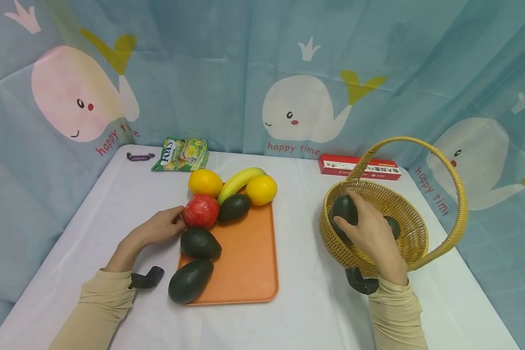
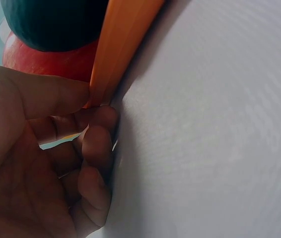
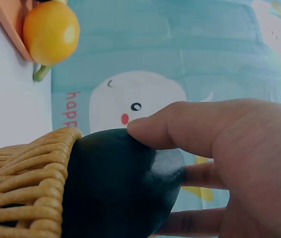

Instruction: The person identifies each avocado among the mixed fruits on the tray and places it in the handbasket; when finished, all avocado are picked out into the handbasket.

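At the left edge of the orange tray my left hand pinches the rim, thumb above and curled fingers below, as the left wrist view shows. Just beside these fingers is a red pomegranate-like fruit. Two dark avocados lie along the tray's left side, and a third avocado sits farther back. My right hand grips another dark avocado by its upper part, inside the left rim of the wicker basket. A second dark fruit shows deeper in the basket, partly behind the hand.
Two yellow-orange fruits and a banana lie at the tray's back end. Behind them are a green candy bag and a purple-wrapped sweet. A red box lies behind the basket, whose tall handle arches over its right side.
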`<action>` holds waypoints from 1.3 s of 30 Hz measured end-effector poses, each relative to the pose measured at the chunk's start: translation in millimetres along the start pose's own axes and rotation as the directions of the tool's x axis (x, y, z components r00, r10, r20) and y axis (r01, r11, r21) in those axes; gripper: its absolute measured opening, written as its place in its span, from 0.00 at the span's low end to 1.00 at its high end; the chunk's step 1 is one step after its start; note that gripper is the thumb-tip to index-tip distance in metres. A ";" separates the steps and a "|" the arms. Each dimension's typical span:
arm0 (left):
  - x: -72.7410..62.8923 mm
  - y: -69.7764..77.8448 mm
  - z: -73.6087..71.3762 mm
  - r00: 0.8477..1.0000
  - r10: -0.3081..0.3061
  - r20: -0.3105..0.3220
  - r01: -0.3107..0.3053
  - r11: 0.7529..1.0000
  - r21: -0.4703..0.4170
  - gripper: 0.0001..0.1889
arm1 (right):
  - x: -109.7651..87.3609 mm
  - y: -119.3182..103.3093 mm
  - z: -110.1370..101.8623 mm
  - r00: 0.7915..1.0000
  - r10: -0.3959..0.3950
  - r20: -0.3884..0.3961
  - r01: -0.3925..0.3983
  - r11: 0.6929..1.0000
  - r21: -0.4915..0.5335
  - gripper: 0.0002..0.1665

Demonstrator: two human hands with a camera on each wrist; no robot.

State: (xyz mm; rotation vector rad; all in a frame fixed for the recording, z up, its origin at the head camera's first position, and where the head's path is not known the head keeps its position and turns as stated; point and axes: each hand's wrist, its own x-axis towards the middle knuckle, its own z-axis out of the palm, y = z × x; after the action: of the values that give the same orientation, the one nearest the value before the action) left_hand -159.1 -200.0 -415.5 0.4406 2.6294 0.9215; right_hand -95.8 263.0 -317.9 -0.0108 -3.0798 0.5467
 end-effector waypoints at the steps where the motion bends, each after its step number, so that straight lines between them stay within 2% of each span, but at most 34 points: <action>1: 0.0 -0.1 0.0 1.000 0.000 0.000 0.000 1.000 0.001 0.07 | 0.0 0.2 0.0 1.000 0.002 0.003 -0.002 1.000 -0.001 0.45; 9: -0.5 0.4 -0.5 1.000 0.005 -0.002 -0.005 1.000 0.012 0.06 | -1.0 -0.2 -0.8 1.000 0.000 0.028 0.000 1.000 -0.032 0.44; 16: -2.5 -2.1 0.7 1.000 0.011 -0.009 -0.011 1.000 0.008 0.06 | 3.2 3.1 5.5 0.994 0.010 0.104 -0.002 0.997 -0.078 0.43; 28: 2.0 -3.5 0.6 1.000 -0.023 -0.004 0.023 1.000 0.013 0.05 | 12.7 13.1 23.2 0.996 -0.045 0.080 0.054 0.991 -0.120 0.33; 34: 0.7 -0.9 0.5 1.000 -0.014 -0.007 0.014 1.000 0.006 0.05 | 14.9 14.5 25.2 0.996 -0.047 0.076 0.056 0.991 -0.118 0.28; 39: 0.6 -2.1 1.0 1.000 -0.007 -0.009 0.007 1.000 0.004 0.05 | 14.2 13.4 24.3 0.997 -0.061 0.056 0.067 0.991 -0.115 0.28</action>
State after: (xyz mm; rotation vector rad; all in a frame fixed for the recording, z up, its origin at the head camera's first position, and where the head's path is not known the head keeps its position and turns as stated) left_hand -159.6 -200.8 -417.7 0.4282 2.6400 0.9183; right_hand -110.2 267.3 -345.2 0.1029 -3.1458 0.3694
